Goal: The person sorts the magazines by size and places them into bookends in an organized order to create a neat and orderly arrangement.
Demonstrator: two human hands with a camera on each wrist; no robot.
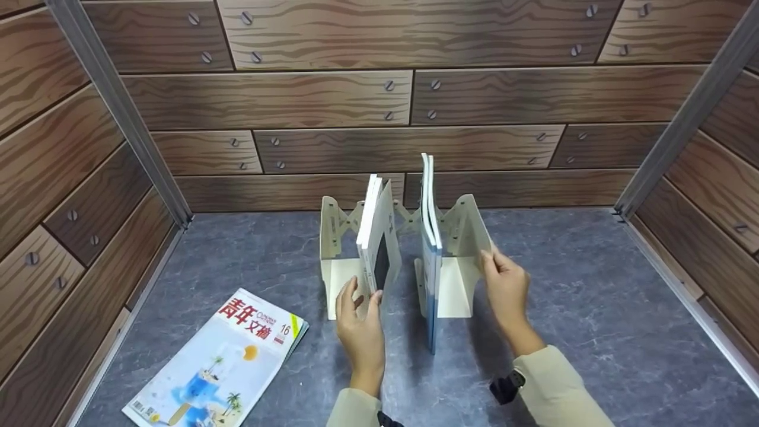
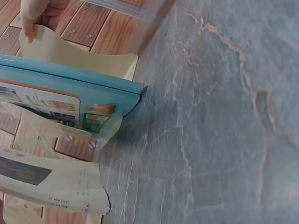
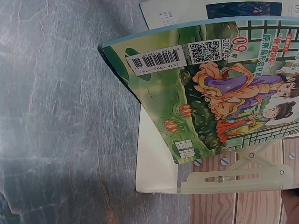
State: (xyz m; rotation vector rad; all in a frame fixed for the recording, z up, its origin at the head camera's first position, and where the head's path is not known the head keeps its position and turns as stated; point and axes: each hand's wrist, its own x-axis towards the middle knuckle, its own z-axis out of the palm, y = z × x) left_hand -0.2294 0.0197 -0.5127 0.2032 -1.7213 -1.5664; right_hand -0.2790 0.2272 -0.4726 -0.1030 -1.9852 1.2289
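A cream expandable bookend rack [image 1: 455, 284] with crossed braces stands on the table. My left hand [image 1: 362, 332] grips the lower front edge of a white book [image 1: 369, 237] standing upright in the left part, thumb on its right side. My right hand [image 1: 507, 281] pinches the front edge of the rack's right end plate [image 1: 474, 231]; the left wrist view also shows those fingers on the plate [image 2: 70, 51]. Between the hands, thin blue-edged magazines [image 1: 433, 255] stand upright in the rack. The right wrist view shows a magazine's illustrated cover [image 3: 210, 93] with a barcode.
A magazine [image 1: 219, 362] with red lettering lies flat at the front left of the grey marbled table [image 1: 569, 284]. Wood-patterned walls [image 1: 356, 98] enclose the back and sides, with metal corner posts [image 1: 118, 112].
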